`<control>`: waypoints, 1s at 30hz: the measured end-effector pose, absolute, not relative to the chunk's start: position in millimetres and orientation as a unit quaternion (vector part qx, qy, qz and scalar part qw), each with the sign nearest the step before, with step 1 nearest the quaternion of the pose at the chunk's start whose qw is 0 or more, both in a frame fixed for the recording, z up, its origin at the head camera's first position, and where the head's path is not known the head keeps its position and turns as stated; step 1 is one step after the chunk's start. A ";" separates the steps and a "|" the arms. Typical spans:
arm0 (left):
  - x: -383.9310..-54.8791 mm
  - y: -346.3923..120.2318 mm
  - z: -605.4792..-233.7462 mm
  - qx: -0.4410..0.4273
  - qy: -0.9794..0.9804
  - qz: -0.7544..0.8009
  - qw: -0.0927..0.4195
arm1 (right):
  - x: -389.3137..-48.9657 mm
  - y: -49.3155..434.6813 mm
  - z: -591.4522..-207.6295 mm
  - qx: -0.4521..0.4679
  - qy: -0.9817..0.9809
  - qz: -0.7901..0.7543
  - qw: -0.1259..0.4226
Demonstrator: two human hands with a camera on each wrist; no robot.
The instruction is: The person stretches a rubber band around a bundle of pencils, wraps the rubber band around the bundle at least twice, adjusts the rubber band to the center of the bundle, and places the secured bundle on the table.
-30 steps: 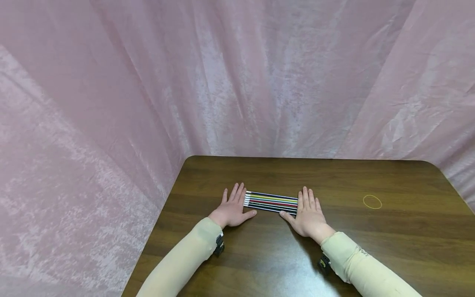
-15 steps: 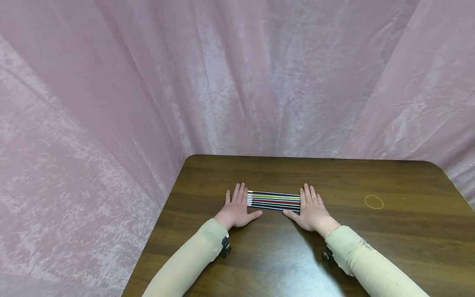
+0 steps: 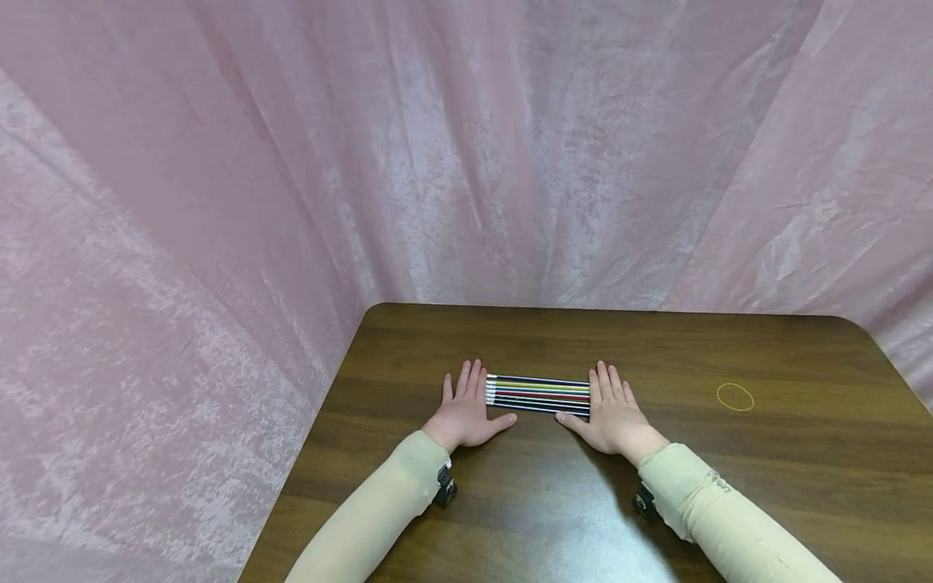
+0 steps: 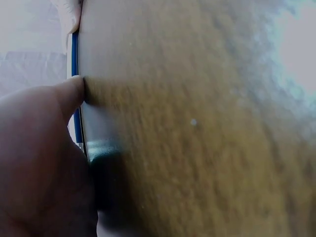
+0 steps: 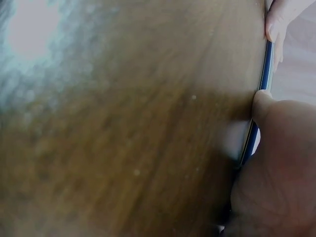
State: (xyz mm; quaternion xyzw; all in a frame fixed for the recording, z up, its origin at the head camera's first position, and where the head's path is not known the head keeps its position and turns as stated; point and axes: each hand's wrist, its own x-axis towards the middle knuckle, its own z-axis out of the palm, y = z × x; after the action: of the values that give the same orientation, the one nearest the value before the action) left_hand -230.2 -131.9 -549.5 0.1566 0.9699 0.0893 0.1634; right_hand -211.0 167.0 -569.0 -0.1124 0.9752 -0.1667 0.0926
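Observation:
A flat row of several pencils (image 3: 538, 396) lies side by side on the table, in dark, yellow, white and red, with pale silvery ends at the left. Against those ends rests the edge of my left hand (image 3: 459, 419), fingers straight and thumb spread along the near side. My right hand (image 3: 615, 419) lies mirrored at the other end, its straight fingers hiding the pencil tips and its thumb at the nearest pencil. In the left wrist view the thumb (image 4: 74, 93) overlaps a dark blue pencil (image 4: 75, 53). The right wrist view shows that pencil (image 5: 266, 64) beside the right thumb.
A thin yellow rubber band (image 3: 717, 394) lies to the right of the right hand. The brown wooden table (image 3: 510, 518) has rounded far corners, with a pink curtain (image 3: 496, 162) hanging behind and to the left. Light glares off the near tabletop.
Over the second, the pencil row has straightened a little, its right end moving slightly away from me with the right hand. Both hands hold nearly still in the last half second.

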 end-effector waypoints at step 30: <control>-242.2 -129.7 -531.7 0.256 0.954 0.142 0.068 | -216.2 188.6 -519.9 -0.257 0.944 -0.208 -0.004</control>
State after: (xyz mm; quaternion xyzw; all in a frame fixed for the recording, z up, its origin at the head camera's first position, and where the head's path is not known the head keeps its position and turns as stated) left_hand -242.2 -129.7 -531.7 0.2561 0.9538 0.1417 0.0678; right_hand -216.2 188.6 -519.9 -0.2573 0.9437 -0.2077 -0.0041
